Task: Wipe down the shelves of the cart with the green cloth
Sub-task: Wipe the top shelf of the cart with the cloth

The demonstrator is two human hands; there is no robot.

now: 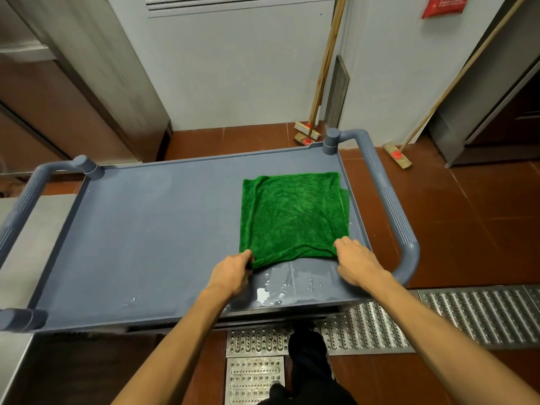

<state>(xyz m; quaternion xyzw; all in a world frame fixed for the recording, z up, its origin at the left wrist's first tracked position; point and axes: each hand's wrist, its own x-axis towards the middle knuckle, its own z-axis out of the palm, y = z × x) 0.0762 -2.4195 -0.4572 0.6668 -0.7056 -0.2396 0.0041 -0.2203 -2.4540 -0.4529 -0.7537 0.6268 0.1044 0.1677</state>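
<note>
Green cloth lies flat on cart top shelf, R side. L hand & R hand each pinch a near corner. Wet patch just below cloth.

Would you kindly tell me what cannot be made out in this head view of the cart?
1. Lower shelves: hidden beneath the cart's top shelf.
2. Shelf surface under the green cloth: covered by it.
3. Fingertips of the left hand and right hand: tucked in at the cloth's near corners.
4. Red sign: cut off by the top edge, print too small to read.
</note>
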